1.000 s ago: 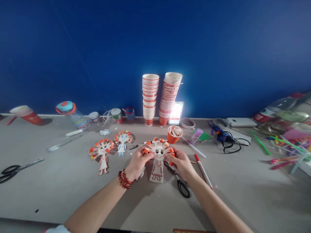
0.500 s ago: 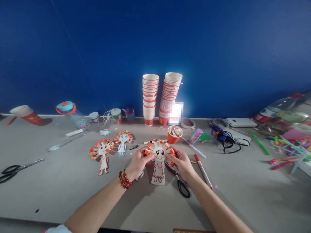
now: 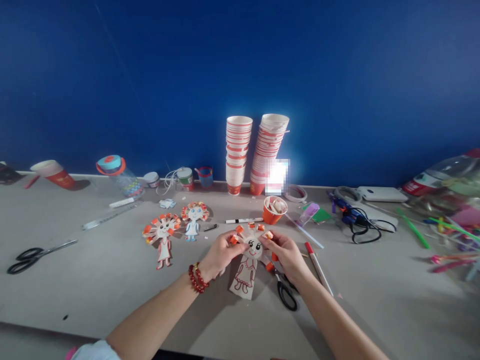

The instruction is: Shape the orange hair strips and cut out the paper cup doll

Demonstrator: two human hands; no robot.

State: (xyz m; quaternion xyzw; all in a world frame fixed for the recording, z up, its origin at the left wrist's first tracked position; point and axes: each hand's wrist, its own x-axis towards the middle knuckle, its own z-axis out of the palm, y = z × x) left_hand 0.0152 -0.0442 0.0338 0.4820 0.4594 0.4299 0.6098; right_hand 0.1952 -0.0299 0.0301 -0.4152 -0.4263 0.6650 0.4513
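Note:
Between my hands is a paper doll (image 3: 245, 272) with a drawn face, a red-outlined dress and orange-tipped curled strips for hair. My left hand (image 3: 222, 254) pinches the hair strips on the left of its head. On the other side, my right hand (image 3: 287, 254) grips the strips there, its fingertips partly hidden behind them. Black-handled scissors (image 3: 287, 295) lie beside the doll, partly under my right hand. To the left lie two finished-looking figures, a red-dressed doll (image 3: 164, 247) and a blue-dressed doll (image 3: 192, 225). A red-capped marker (image 3: 318, 267) rests right of my right hand.
Behind stand two tall stacks of paper cups, the left stack (image 3: 238, 155) and the leaning right stack (image 3: 270, 150). An orange cup (image 3: 273, 215) holds paper scraps. More scissors (image 3: 35, 257) lie far left. A glue gun (image 3: 348, 212) with a black cord and bottles (image 3: 438, 180) are right.
The doll has tilted, its lower end swinging left and nearer to me. Both hands still hold its hair strips. The whole view has shifted slightly.

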